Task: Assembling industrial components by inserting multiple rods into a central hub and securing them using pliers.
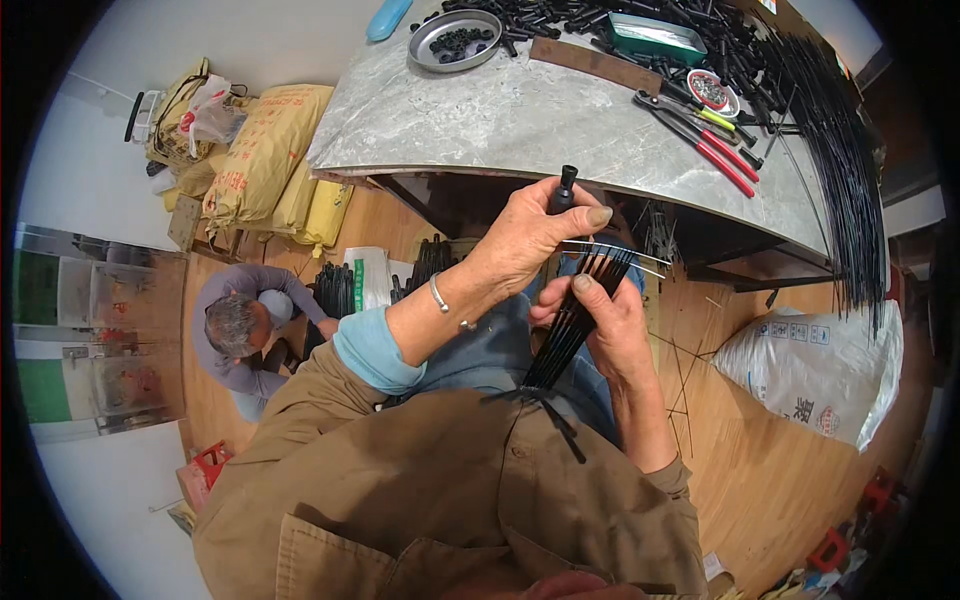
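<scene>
My left hand [535, 225], with a silver bracelet on its wrist, is closed round a black tubular piece [565, 190] whose narrow end points up past the fingers. Just below and to the right, my right hand [605, 305] grips a bundle of thin black rods [562, 340] in front of my body. Two bright metal wires [615, 255] stick out across the top of the bundle, between the hands. At the bundle's lower end, short black ends [565, 432] splay out against my brown clothing. The fingers partly hide how wires and rods join.
The grey stone-patterned table [450, 125] ahead carries red-handled pliers [715, 160], a metal dish [455, 42] of small black parts and long black rods [815, 130]. Yellow sacks [265, 155] stand at left, a white sack [815, 365] at right. Another person [240, 325] crouches on the left.
</scene>
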The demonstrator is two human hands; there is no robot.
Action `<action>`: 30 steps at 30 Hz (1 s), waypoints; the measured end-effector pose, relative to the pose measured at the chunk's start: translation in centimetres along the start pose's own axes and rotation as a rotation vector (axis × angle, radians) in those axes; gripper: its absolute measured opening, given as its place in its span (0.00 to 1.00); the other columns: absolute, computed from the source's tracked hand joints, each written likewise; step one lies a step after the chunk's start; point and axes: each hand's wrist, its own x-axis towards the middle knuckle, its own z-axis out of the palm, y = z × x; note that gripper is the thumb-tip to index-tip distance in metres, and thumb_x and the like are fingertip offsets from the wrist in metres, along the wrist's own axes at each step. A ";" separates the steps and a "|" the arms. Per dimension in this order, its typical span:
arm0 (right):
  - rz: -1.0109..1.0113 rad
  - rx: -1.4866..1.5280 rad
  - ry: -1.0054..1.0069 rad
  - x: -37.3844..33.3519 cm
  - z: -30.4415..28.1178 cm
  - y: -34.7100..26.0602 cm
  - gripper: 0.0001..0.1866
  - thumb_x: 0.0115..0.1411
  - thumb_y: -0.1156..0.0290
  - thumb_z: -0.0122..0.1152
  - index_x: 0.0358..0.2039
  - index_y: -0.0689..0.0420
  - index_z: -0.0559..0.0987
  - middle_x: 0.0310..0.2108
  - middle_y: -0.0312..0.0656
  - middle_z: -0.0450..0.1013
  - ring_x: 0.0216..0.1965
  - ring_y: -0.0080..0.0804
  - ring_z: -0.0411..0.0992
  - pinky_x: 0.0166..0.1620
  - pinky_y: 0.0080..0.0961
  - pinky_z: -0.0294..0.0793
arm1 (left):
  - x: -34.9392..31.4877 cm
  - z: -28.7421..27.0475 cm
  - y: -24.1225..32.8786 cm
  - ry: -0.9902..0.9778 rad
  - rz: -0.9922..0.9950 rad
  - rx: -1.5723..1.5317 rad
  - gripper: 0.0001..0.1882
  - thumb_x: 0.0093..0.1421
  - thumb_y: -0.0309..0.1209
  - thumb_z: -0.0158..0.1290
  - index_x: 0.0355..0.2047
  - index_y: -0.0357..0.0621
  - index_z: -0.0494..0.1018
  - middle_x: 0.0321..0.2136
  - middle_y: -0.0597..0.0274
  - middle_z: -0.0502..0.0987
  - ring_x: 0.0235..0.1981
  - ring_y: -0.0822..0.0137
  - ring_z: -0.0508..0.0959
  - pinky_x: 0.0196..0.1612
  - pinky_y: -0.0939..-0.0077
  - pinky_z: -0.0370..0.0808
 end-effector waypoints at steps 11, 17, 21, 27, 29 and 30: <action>-0.002 0.020 -0.001 0.1 -0.1 0.1 0.17 0.63 0.61 0.55 0.36 0.66 0.73 0.31 0.48 0.75 0.31 0.39 0.78 0.37 0.34 0.81 | 0.2 -0.4 -0.1 -0.024 0.013 -0.029 0.10 0.56 0.29 0.61 0.34 0.40 0.73 0.30 0.66 0.73 0.32 0.73 0.72 0.39 0.77 0.72; 0.000 0.021 0.002 0.1 -0.1 0.1 0.19 0.63 0.61 0.55 0.43 0.66 0.70 0.31 0.48 0.75 0.32 0.39 0.78 0.37 0.35 0.81 | -0.1 -0.2 0.1 -0.001 -0.010 -0.049 0.11 0.57 0.28 0.59 0.39 0.38 0.74 0.31 0.64 0.74 0.34 0.71 0.75 0.40 0.74 0.77; 0.005 0.026 -0.002 0.2 -0.2 0.2 0.23 0.64 0.61 0.55 0.50 0.66 0.65 0.31 0.48 0.75 0.32 0.39 0.78 0.37 0.35 0.81 | -0.4 0.1 0.5 0.015 -0.011 -0.097 0.14 0.58 0.28 0.59 0.42 0.36 0.73 0.33 0.59 0.76 0.36 0.67 0.78 0.42 0.72 0.79; -0.009 0.003 0.000 0.1 -0.2 0.3 0.18 0.64 0.61 0.55 0.41 0.66 0.71 0.31 0.47 0.75 0.32 0.38 0.78 0.37 0.34 0.81 | -0.5 0.0 0.6 -0.001 0.004 -0.100 0.14 0.58 0.28 0.59 0.42 0.36 0.72 0.35 0.55 0.77 0.37 0.64 0.79 0.42 0.71 0.79; -0.009 -0.001 0.012 0.1 -0.1 0.4 0.17 0.64 0.61 0.54 0.39 0.66 0.72 0.31 0.47 0.75 0.32 0.38 0.78 0.37 0.33 0.81 | -0.5 0.0 0.7 0.000 0.006 -0.094 0.14 0.58 0.28 0.59 0.42 0.37 0.71 0.35 0.55 0.77 0.37 0.64 0.79 0.42 0.71 0.79; -0.011 -0.003 0.024 0.1 0.0 0.3 0.17 0.64 0.61 0.54 0.37 0.65 0.73 0.31 0.47 0.75 0.32 0.37 0.78 0.37 0.33 0.80 | -0.6 0.1 0.7 0.001 0.002 -0.102 0.13 0.58 0.27 0.59 0.42 0.37 0.71 0.35 0.55 0.77 0.37 0.64 0.79 0.42 0.71 0.78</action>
